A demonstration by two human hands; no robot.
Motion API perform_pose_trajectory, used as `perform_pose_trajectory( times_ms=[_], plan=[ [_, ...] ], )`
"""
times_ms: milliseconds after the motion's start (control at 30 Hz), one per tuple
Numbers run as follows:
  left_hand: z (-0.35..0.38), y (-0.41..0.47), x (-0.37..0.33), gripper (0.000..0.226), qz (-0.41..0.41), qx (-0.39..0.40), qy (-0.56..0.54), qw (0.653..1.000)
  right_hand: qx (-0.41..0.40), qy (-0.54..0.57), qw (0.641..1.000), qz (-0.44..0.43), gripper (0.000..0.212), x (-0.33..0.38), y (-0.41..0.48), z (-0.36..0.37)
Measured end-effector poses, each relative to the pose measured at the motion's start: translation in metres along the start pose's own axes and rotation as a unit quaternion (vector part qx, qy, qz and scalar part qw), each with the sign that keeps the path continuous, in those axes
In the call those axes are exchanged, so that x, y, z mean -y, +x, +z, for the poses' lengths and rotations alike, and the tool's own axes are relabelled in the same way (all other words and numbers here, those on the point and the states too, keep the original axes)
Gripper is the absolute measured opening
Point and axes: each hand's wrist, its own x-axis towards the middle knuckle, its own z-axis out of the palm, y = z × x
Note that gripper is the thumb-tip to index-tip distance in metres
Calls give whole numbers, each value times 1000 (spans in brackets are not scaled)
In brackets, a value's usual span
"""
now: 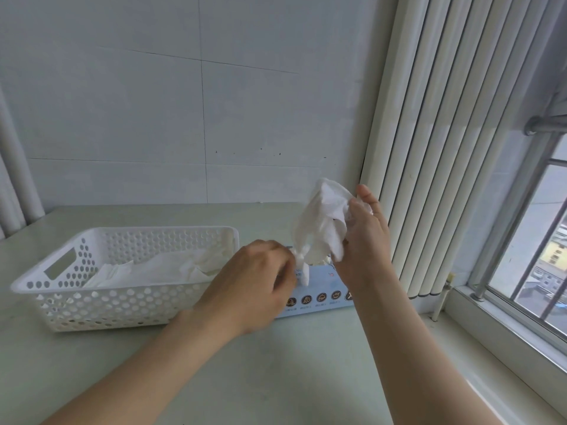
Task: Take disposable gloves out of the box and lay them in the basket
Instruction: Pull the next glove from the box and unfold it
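Basket (129, 240), white perforated plastic, sits at left on the table (276, 378); it holds several gloves already laid (159, 268) flat, plus a crumpled one toward its right end.

Left hand (254, 283) is just right of the basket's right wall, fingers pinched on the lower tip of the held glove (322, 222), over the box (319, 299). (Motion blur here: the pinch looks closed on the glove, but I can't be certain.)

Glove hangs roughly vertical, long axis running up-right to down-left, lower end just above the box opening.

Right hand (365, 231) grips the glove's upper bunch between thumb and fingers, above the box.

Judgement: the basket lies to the left, so the left hand is nearer for the carry across.
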Motion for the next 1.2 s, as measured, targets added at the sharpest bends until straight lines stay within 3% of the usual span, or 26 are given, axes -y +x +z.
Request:
perform_pose_trajectory(
  times_ms=[67,167,367,433,600,767,867,1000,1200],
  plan=[
    [-7,6,-6,22,-98,-67,-118,986,22,-25,999,12,32,2,-4,1],
    [-19,15,-6,27,-248,-45,-346,904,80,-38,996,26,29,0,-10,6],
    [-38,22,-6,46,-286,46,-589,754,176,-42,981,63,32,-9,-21,19],
    [-45,23,-7,43,-286,51,-613,734,192,-47,978,71,34,-11,-22,21],
    [-54,25,10,26,-364,-41,-544,755,153,-71,985,46,31,-18,-20,21],
    [-79,27,22,12,-341,-72,-478,806,67,-276,959,-18,19,-24,-18,20],
    [-96,26,27,13,-307,-41,-412,857,84,-355,930,-43,25,-27,-24,25],
    [-108,23,36,9,-279,-64,-274,918,128,-390,910,-55,27,-33,-33,37],
    [-122,13,58,26,-312,-57,-215,923,103,-379,920,-8,28,-45,-31,53]
  ],
)
